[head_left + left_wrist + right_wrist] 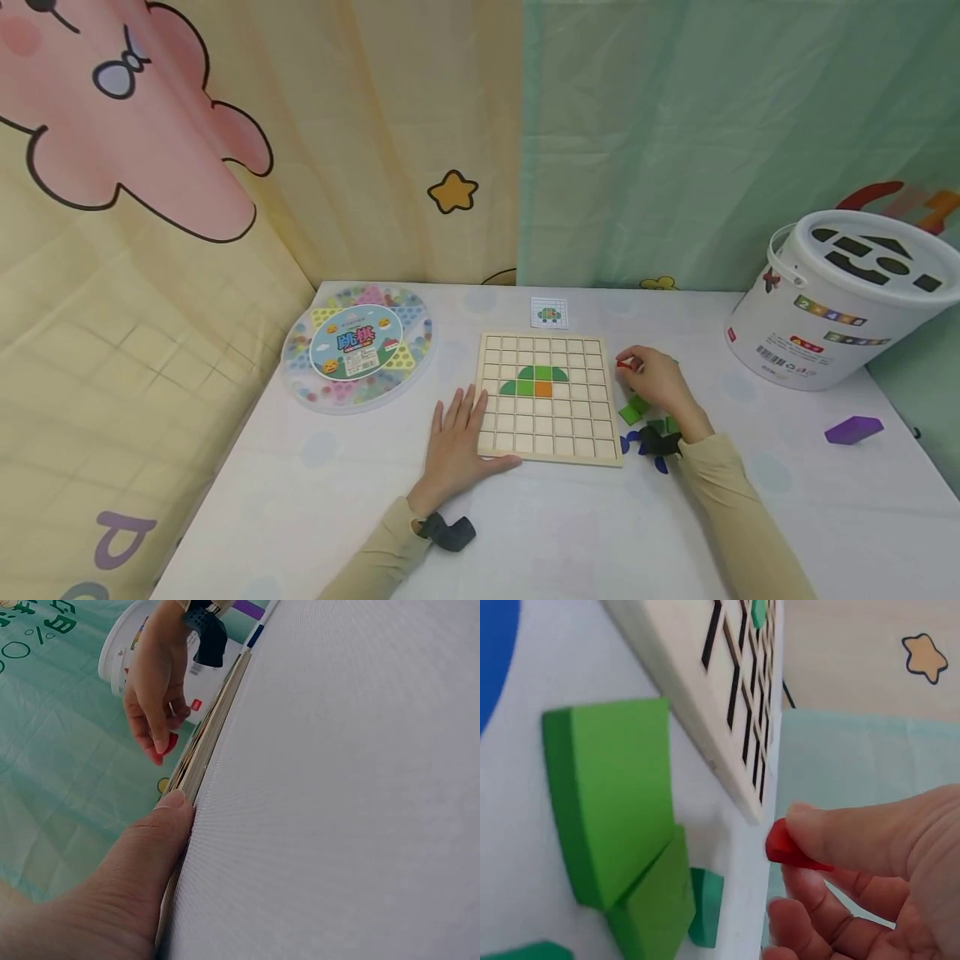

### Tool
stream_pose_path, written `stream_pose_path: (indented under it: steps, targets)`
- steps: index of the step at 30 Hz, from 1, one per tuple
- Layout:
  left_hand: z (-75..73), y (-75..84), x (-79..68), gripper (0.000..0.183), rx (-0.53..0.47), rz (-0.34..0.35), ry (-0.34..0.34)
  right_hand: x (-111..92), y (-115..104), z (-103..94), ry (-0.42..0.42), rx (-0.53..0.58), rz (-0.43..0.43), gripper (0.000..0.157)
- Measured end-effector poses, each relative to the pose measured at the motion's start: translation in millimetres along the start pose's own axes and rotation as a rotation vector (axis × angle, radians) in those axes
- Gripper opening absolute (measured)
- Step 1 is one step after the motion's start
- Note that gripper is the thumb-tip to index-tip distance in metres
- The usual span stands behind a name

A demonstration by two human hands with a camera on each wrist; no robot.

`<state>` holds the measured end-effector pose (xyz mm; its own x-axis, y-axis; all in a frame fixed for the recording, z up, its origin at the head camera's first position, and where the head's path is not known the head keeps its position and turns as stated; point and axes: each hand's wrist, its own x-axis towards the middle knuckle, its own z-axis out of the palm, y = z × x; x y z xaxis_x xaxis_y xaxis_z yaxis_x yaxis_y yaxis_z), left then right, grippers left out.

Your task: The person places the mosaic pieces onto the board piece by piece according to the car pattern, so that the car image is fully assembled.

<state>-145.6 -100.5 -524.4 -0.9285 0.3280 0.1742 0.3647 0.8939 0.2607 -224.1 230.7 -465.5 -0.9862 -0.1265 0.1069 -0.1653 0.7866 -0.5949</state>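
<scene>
A square wooden grid board [546, 429] lies on the white table. Several green pieces [525, 388] and one orange square [543, 389] fill cells in its upper middle. My left hand [457, 446] rests with spread fingers on the board's left edge, its thumb [150, 847] along the near edge. Just off the right edge, my right hand [654, 379] pinches a small red piece [791, 851] between thumb and fingers. Below that hand lie loose green blocks [622, 795] and several blue pieces [660, 464], partly hidden by the dark wrist strap.
Behind the board lies a small pattern card [550, 313] with a gridded turtle-like picture. A round Chinese checkers box [357, 350] sits at the back left. At the right stand a white lidded bucket [817, 325] and a purple block [853, 430].
</scene>
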Motion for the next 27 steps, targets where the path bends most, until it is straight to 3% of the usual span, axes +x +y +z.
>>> stream_pose_path:
  steps: [7,18,27]
  targets:
    - [-1.9,0.5,-0.1,0.112,-0.004,-0.003,0.002,-3.2,-11.3,-0.2,0.003,0.093,-0.032,0.016]
    - [-1.7,1.0,-0.7,0.112,-0.025,-0.003,0.0,-2.1,-29.0,11.9,-0.093,0.318,0.092,0.024]
    - [-2.2,0.9,-0.6,0.111,-0.013,0.0,0.002,-2.6,-41.1,29.2,-0.126,0.317,0.008,0.02]
